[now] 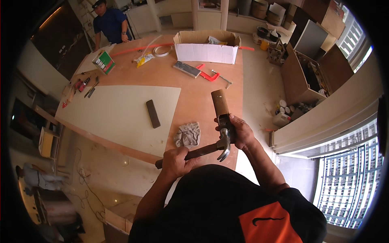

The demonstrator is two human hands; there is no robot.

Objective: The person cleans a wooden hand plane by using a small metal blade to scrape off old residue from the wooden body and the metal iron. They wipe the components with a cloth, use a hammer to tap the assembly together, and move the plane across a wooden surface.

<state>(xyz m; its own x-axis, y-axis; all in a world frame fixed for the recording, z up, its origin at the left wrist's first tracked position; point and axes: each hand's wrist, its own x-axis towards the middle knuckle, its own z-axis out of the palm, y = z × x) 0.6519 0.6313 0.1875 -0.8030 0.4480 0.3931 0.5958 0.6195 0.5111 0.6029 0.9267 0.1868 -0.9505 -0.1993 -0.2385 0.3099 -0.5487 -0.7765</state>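
My left hand [176, 163] is closed around the wooden handle of a claw hammer [202, 151]. The hammer lies nearly level, its metal head right against the near end of a wooden hand plane [220, 103]. Gripping that plane by its darker rear part is my right hand [243, 131], thumb along its side; the plane's far end tilts up and away. Both tools are over the near edge of the table, in front of my body. A crumpled grey cloth [188, 134] lies just beyond my left hand. Farther left, a dark narrow block [153, 114] rests on a white board [121, 113].
Across the wooden table [210, 91] lie a red clamp [208, 75], a grey block [187, 69], a cardboard box [206, 52], a tape roll [162, 51], a green box [104, 62] and hand tools [84, 84]. A person [110, 24] stands at the far left corner.
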